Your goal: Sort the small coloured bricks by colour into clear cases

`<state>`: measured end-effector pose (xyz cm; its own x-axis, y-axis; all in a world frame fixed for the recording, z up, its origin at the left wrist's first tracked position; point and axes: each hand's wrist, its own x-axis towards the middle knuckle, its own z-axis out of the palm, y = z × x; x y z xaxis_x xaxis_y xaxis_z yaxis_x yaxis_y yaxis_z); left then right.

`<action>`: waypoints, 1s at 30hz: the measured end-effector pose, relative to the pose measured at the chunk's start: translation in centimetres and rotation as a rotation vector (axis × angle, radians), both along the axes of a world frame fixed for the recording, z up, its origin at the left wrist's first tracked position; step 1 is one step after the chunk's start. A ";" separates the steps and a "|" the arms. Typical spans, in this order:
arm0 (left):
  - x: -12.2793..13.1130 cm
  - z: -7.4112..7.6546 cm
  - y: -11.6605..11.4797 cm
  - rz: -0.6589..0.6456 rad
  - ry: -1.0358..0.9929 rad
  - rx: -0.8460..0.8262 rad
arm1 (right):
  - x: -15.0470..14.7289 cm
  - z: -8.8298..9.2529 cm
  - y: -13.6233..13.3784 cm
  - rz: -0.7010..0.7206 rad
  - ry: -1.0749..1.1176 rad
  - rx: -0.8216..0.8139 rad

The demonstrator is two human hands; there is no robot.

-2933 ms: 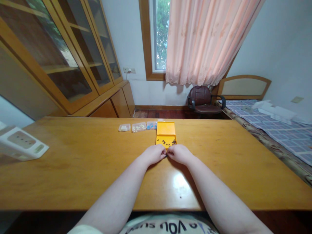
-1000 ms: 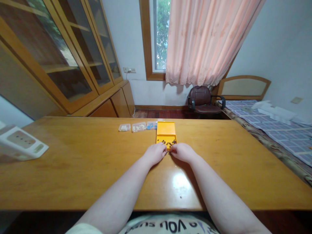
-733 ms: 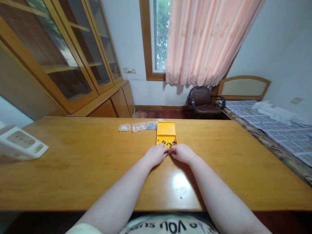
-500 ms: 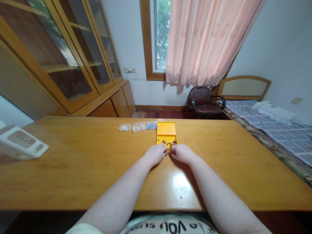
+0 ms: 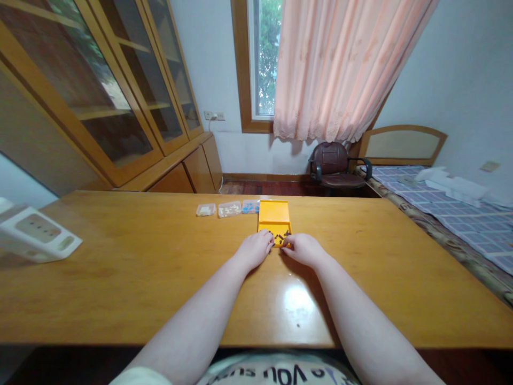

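Clock set with 12 straight away from the wearer. Yellow box (image 5: 274,212) lies open on the wooden table (image 5: 160,267), just beyond the hands. Long axis runs 12 to 6; lid half at 12, tray half at 6. Dark pieces (image 5: 280,237) scattered in the tray, pointing various ways.

Left hand (image 5: 255,249) at the tray's 7 o'clock corner, fingers curled, gap small; a dark bit shows at the tips, grip cannot be told. Right hand (image 5: 302,249) at the 5 o'clock corner, thumb and index nearly together; cannot tell if anything is between them.

Against 0.5 s ago: fingertips farther apart, more of the tray's near rim showing between; left fingers reach further over the tray, hiding pieces seen earlier. Box in place.

3 clear tubs (image 5: 229,215) at the box's 9 to 10. White unit (image 5: 40,235) near 9 o'clock, markings too small to read. Shirt (image 5: 276,371) at 6: dark letters, apparently "YOU", remainder unclear.
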<state>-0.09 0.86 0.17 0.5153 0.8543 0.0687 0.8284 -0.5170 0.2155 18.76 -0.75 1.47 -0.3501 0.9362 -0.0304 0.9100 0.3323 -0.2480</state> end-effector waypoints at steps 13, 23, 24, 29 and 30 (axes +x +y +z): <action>-1.5 0.8 0.1 -0.079 0.064 -0.105 | -0.6 0.2 -0.2 0.034 -0.091 -0.080; -0.8 0.6 -0.3 -0.070 0.106 -0.120 | -0.8 -0.5 -0.1 0.035 -0.139 -0.039; -0.7 0.6 -0.3 -0.078 0.098 -0.114 | -0.8 -0.5 -0.1 0.035 -0.143 -0.028; -0.8 0.6 0.2 0.018 -0.046 0.030 | -1.2 -0.5 -0.2 0.032 -0.166 -0.005; -0.9 0.5 0.4 0.076 -0.071 0.055 | -1.2 -0.5 -0.2 0.033 -0.167 -0.007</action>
